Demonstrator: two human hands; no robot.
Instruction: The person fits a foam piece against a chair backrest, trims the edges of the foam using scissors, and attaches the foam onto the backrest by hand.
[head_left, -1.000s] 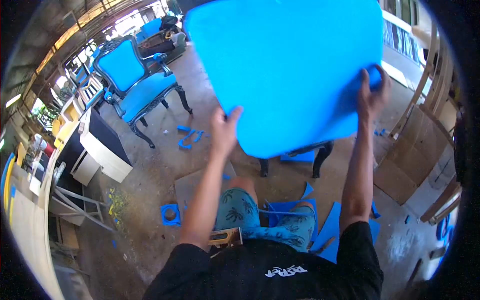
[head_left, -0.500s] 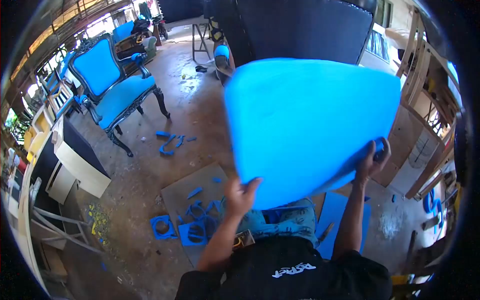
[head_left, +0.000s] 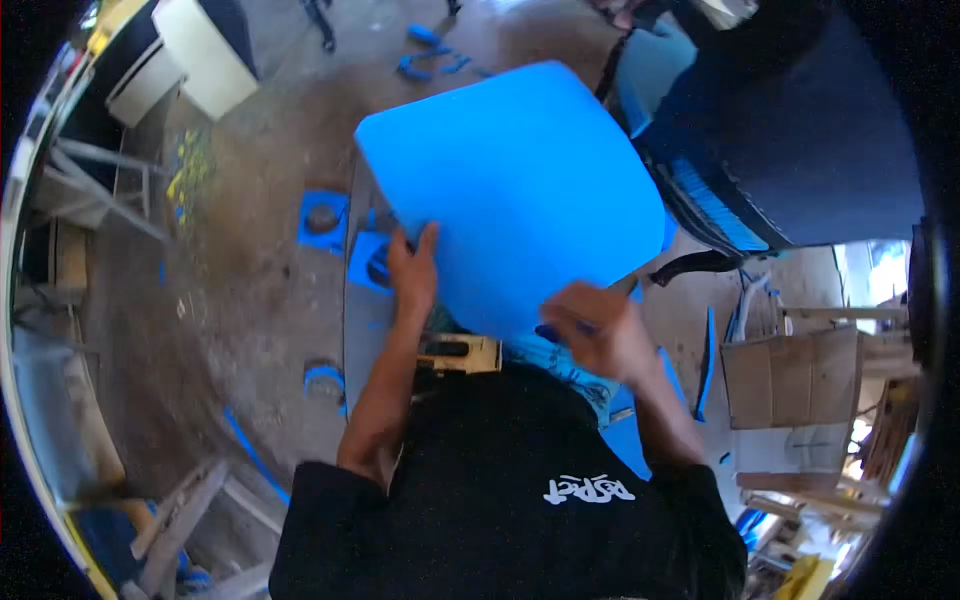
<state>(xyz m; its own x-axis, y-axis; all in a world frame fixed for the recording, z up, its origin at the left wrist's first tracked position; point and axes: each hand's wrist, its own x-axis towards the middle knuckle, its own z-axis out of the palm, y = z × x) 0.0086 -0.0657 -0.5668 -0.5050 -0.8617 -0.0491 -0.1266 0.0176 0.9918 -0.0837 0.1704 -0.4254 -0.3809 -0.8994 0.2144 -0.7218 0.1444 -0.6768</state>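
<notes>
A large blue foam pad (head_left: 515, 185), rounded at its corners, is held tilted in front of my lap. My left hand (head_left: 413, 278) grips its left edge, the thumb and a finger showing at the rim. At the near right edge is my right hand (head_left: 598, 330), its fingers curled over the pad and smeared by motion. A small dark blue bit shows beside those fingers; I cannot tell what it is. Close to my left forearm, by my lap, sits a tan object with a dark slot (head_left: 462, 353), partly hidden.
Square blue foam offcuts with round holes (head_left: 322, 222) lie on the floor to the left. More blue scraps (head_left: 430, 55) are scattered beyond the pad. A big dark upholstered piece (head_left: 790, 130) stands at the upper right, with a cardboard box (head_left: 795, 385) below it.
The pad has come lower and closer to my lap, turned, and shifted left. My right hand has moved left along its near edge. My view has tilted down and swung, losing the blue chair.
</notes>
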